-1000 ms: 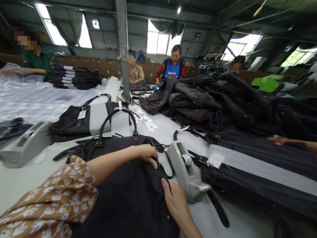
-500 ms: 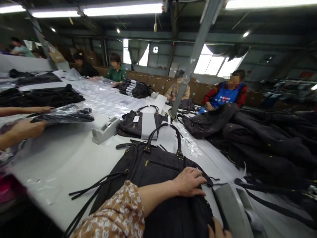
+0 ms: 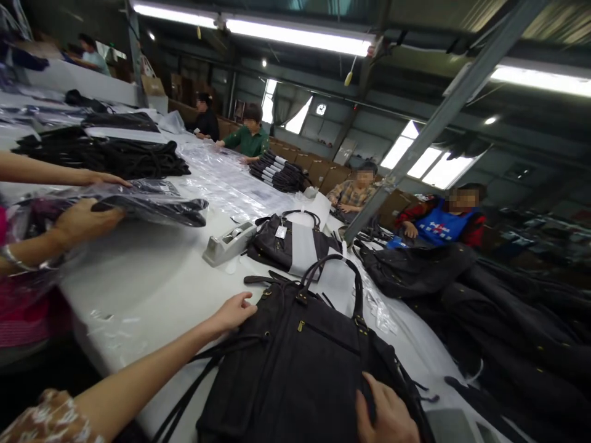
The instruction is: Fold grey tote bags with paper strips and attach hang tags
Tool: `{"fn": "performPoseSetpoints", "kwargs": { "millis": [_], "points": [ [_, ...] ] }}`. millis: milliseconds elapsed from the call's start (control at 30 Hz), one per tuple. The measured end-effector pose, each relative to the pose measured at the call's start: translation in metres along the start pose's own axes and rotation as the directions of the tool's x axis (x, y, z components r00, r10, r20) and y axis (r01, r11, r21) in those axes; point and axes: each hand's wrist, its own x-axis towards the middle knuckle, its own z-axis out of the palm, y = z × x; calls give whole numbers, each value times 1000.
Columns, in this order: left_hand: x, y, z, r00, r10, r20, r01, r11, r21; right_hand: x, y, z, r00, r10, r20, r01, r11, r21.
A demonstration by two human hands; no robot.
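Observation:
A dark handbag (image 3: 305, 363) lies on the white table (image 3: 152, 289) in front of me, its two handles pointing away and a short brass-pulled zip on its face. My left hand (image 3: 235, 311) is beside the bag's upper left corner, holding nothing, its fingers apart. On the bag's right part rests my right hand (image 3: 388, 409), its fingers spread and slightly bent at the lower frame edge. Behind the handles lies a second dark bag (image 3: 272, 243) with a white paper band (image 3: 305, 249) and a small tag.
A grey tape dispenser (image 3: 228, 243) stands left of the banded bag. Dark bags are heaped (image 3: 503, 307) at the right. At the left, another person's hands (image 3: 87, 218) hold a plastic-wrapped item (image 3: 157, 209). More people sit across the table.
My left hand has moved from the bag's right side to its upper left corner. My right hand has come further into view on the bag. The whole view has tilted.

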Motion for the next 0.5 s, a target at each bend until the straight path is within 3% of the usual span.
{"fn": "performPoseSetpoints", "kwargs": {
  "millis": [33,100,167,233,300,367,433,500],
  "points": [
    [-1,-4,4,1000,-6,26,6,1000,-24,17,-25,8,1000,21,20,-23,989,144],
    [1,-6,13,998,6,67,-2,998,-62,50,-73,33,975,105,193,-178,893,414],
    [5,-4,20,994,55,92,-48,996,-74,79,-113,64,891,172,421,-412,696,588],
    [9,-3,25,988,116,105,-111,992,-57,102,-140,92,791,219,571,-593,501,630],
    [10,-3,29,983,156,100,-157,988,-5,118,-154,113,733,244,635,-674,389,629],
    [10,-5,32,982,163,94,-166,986,28,126,-158,125,731,221,645,-677,351,646],
    [14,-7,32,988,137,65,-139,990,18,130,-154,127,772,174,611,-628,362,689],
    [23,-9,31,996,91,13,-91,995,-30,131,-147,122,828,151,539,-546,433,717]
  ]
}}
